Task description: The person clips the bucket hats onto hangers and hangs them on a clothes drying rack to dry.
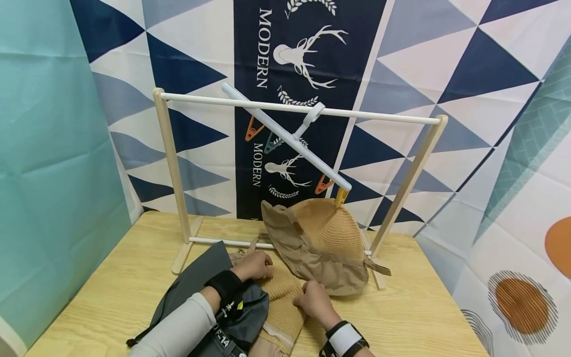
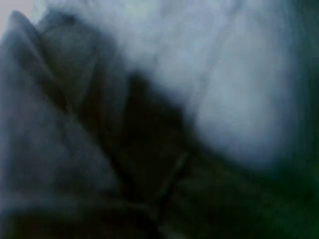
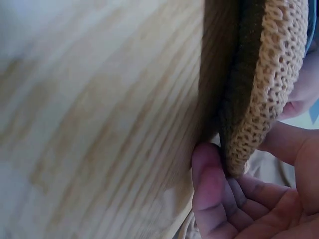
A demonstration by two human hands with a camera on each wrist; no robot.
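Observation:
Between both hands a tan knit sun hat (image 1: 282,292) lies on the table, its fabric partly folded. My right hand (image 1: 317,302) pinches its right edge; in the right wrist view the fingers (image 3: 209,181) curl beneath the knit edge (image 3: 271,74). At the far side of this hat, my left hand (image 1: 253,266) grips the knit with bent fingers. Dark grey fabric (image 1: 196,282) with straps lies under the left forearm. Above and behind, a similar hat (image 1: 332,228) hangs by a yellow clip (image 1: 341,197), its brim low near the table. The left wrist view is dark and blurred.
A wooden rack (image 1: 171,168) with a white top bar (image 1: 379,116) stands at the back of the table (image 1: 383,327). From the bar hangs a slanted light-blue hanger (image 1: 285,136) with orange clips (image 1: 253,130) and a green clip (image 1: 270,144). Patterned cloth walls surround the table.

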